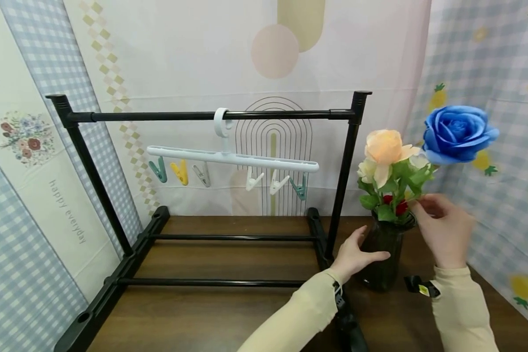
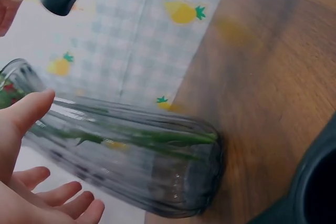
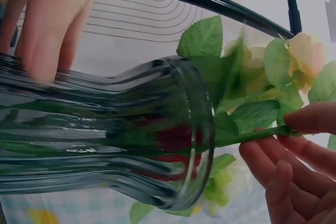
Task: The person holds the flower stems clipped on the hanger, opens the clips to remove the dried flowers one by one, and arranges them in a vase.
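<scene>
A dark clear glass vase [image 1: 380, 254] stands upright on the table at the right and holds artificial flowers. My left hand [image 1: 354, 256] is at the vase's left side, thumb across its front and fingers spread; in the left wrist view the fingers lie loosely beside the glass [image 2: 131, 150]. Above the rim, my right hand [image 1: 449, 227] pinches a green stem [image 3: 252, 136] between thumb and fingers, its lower part inside the vase. A large blue rose [image 1: 459, 134] rises above that hand. Beside it are a peach rose [image 1: 385, 146] and a red flower [image 1: 398, 205] low at the rim.
A black rack [image 1: 211, 116] stands left of the vase, its right foot close to my left forearm. From its bar hangs a pale blue hanger [image 1: 233, 159] with several clips, including a yellow clip [image 1: 180, 172]. Patterned cloths [image 1: 510, 195] enclose the wooden table [image 1: 220, 313].
</scene>
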`<state>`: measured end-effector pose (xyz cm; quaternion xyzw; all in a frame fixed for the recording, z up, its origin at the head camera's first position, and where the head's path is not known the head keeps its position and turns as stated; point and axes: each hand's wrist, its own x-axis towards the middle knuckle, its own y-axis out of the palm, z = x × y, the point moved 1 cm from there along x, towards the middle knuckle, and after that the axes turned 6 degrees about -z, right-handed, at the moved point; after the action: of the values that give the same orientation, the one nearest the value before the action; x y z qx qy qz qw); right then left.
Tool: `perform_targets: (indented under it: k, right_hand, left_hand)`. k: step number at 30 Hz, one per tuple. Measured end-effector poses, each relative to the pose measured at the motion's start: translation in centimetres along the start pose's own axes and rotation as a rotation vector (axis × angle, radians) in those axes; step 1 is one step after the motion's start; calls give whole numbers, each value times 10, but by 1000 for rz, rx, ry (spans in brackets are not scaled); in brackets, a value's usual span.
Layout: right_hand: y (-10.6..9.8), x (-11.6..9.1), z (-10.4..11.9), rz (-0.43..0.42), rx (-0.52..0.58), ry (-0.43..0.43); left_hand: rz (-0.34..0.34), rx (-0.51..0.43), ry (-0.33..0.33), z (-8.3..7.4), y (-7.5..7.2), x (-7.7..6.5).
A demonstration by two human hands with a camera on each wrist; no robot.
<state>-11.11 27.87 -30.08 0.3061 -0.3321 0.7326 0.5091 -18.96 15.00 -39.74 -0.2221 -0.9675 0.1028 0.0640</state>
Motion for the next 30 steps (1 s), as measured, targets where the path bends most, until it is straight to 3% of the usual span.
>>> perform_targets:
  k: [8, 21, 30]
  right_hand:
    - [8, -9, -5, 119, -113, -77]
    - [4, -11, -22, 255, -142, -202]
    - [0, 1, -25, 516, -170, -249]
  left_hand:
    - [-58, 166, -12, 5, 12, 2]
    - [-64, 419, 137, 10, 16, 13]
    - [-66, 437, 128, 6, 13, 11]
